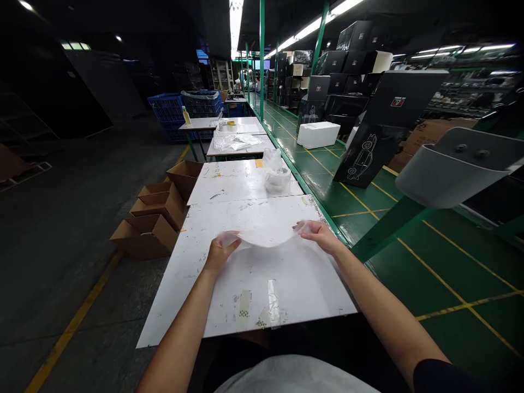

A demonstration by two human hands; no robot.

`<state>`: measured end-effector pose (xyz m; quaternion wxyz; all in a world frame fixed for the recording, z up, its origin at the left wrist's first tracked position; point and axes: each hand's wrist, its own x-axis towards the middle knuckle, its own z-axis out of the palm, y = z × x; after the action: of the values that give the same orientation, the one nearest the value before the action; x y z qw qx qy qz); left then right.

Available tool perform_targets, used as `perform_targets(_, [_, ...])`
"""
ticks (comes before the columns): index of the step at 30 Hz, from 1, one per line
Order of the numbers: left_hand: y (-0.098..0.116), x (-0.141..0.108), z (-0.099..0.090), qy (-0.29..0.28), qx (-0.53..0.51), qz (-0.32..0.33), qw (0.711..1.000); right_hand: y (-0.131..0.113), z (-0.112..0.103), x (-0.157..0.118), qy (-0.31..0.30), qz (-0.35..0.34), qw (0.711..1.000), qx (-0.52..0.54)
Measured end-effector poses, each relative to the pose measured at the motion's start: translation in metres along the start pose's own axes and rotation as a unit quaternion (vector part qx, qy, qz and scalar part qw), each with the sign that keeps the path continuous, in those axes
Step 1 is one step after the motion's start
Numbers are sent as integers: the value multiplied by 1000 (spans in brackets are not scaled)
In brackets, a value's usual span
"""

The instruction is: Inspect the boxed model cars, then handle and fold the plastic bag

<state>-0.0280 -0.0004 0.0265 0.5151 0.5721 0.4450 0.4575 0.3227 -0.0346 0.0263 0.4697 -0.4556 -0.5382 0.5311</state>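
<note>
Between my two hands a thin, whitish translucent plastic sheet, perhaps a bag or foam wrap, hangs in a shallow curve above the white table. My left hand pinches its left end, thumb against fingers. At the other end my right hand grips the sheet the same way. Both hands are closed and held just over the tabletop. Beyond them lies a crumpled clear plastic bundle near the table's right edge; its contents cannot be made out.
Open cardboard boxes stand on the floor at left. A grey bin on a green post juts in at right. Black printed cartons and a white foam block occupy the green floor. More tables with plastic wrap continue ahead.
</note>
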Motion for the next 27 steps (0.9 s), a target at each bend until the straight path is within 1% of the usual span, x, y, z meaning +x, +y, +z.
perform_targets(3, [-1, 3, 8, 71, 35, -6, 997, 0, 3, 2, 38, 5, 999, -5])
perform_targets(5, [-1, 4, 13, 109, 49, -11, 993, 0, 5, 2, 38, 0, 999, -2])
perform_targets(6, [-2, 3, 15, 123, 55, -11, 991, -1, 6, 2, 28, -7, 1000, -3])
perform_targets(8, [-2, 3, 17, 135, 64, -12, 989, -1, 8, 2, 3, -15, 1000, -9])
perform_targets(9, [-2, 2, 18, 137, 68, -11, 988, -1, 9, 2, 0, -13, 1000, -15])
perform_targets(11, [0, 1, 19, 135, 67, -4, 989, -1, 10, 2, 19, -4, 999, -27])
perform_targets(13, [4, -1, 18, 139, 65, 7, 988, 0, 11, 3, 63, -14, 997, -38])
perform_targets(15, [8, -4, 16, 129, 65, 28, 989, 0, 12, 4, 87, -45, 994, -52])
perform_targets(17, [11, -6, 12, 87, 62, 50, 993, 0, 13, 4, 74, -53, 995, -48])
perform_targets(19, [12, -8, 8, 31, 49, 59, 997, 1, 13, 4, 53, -22, 998, -21])
perform_targets(21, [10, -8, 5, -7, 31, 49, 998, 3, 14, 4, 52, 12, 999, 6])
perform_targets(24, [7, -6, 2, -24, 15, 32, 999, 6, 16, 5, 77, 16, 997, 9])
perform_targets(27, [6, -3, 3, -19, 17, 33, 999, 9, 18, 7, 80, 5, 997, 12])
